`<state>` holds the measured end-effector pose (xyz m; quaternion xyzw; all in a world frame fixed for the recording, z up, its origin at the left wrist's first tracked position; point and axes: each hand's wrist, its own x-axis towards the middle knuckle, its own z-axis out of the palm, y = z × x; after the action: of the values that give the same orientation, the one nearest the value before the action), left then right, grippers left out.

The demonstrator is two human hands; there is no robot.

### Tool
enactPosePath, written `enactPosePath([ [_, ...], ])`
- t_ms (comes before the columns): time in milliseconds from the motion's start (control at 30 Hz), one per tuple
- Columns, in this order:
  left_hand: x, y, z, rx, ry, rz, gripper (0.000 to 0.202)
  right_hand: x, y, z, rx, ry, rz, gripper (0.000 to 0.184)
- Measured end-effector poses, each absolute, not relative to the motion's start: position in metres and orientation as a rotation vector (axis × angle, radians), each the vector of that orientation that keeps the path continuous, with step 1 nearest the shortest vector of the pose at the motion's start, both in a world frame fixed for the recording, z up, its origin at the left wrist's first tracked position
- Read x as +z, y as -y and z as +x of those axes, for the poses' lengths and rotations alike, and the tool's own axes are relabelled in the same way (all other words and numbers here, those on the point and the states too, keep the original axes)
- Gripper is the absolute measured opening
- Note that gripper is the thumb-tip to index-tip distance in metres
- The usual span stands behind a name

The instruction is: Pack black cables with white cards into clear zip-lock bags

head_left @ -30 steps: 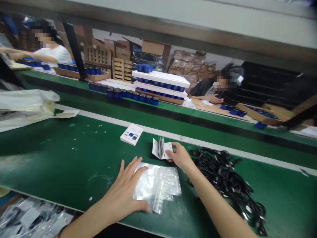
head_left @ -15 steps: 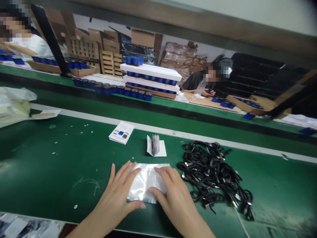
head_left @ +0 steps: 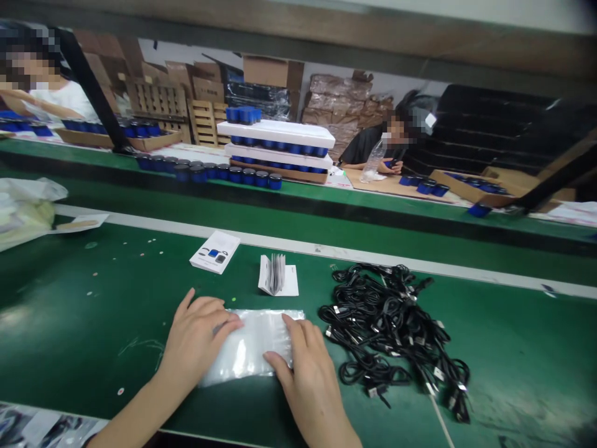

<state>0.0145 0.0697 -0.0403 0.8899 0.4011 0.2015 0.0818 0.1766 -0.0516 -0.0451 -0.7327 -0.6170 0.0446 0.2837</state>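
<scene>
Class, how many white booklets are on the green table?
2 visible: a flat booklet, left; an open booklet, right of it, beyond the plastic bags. More may be stacked unseen.

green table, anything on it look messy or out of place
The black cables lie in a jumbled heap beside the right hand, and a splayed-open booklet has its pages standing up, unlike the flat booklet to its left.

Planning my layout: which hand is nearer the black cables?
Right. The right hand touches the plastic bags, just left of the black cables; the left hand is farther away, at the bags' left end.
</scene>
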Motion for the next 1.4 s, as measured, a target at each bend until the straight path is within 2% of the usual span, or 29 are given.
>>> enactPosePath([
  [200, -0.038, -0.069, 0.014, 0.699, -1.162, 2.680, 0.026, -0.047, 0.054, 0.175, 0.119, 1.614, -1.956, 0.043],
  [333, -0.028, -0.070, 0.015, 0.732, -1.076, 2.685, 0.032, -0.043, 0.055, 0.177, 0.138, 1.414, -1.809, 0.041],
  [567, -0.018, -0.068, 0.011, 0.757, -0.877, 2.620, 0.025, -0.029, 0.050, 0.171, 0.613, 1.130, -1.578, 0.031],
  [767, -0.024, -0.057, -0.004, 0.771, -0.924, 2.519, 0.029, -0.034, 0.057, 0.146, 0.717, 1.005, -1.544, 0.042],
  [867, -0.023, -0.052, -0.012, 0.821, -0.972, 2.529, 0.026, -0.032, 0.059, 0.138, 0.817, 0.881, -1.519, 0.030],
  [967, -0.019, -0.042, -0.022, 1.029, -1.094, 2.520, 0.020, -0.026, 0.060, 0.134, 0.961, 0.721, -1.418, 0.018],
  [1133, -0.022, -0.006, -0.024, 0.846, -0.956, 2.129, 0.012, -0.022, 0.056, 0.130, 1.050, 0.644, -1.335, 0.032],
  [1233, -0.027, 0.010, -0.012, 0.846, -1.051, 1.814, 0.020, -0.025, 0.052, 0.127, 1.051, 0.657, -1.371, 0.030],
  [1400, -0.022, 0.009, 0.003, 0.861, -1.112, 1.674, 0.018, -0.034, 0.048, 0.126, 0.991, 0.767, -1.450, 0.028],
])
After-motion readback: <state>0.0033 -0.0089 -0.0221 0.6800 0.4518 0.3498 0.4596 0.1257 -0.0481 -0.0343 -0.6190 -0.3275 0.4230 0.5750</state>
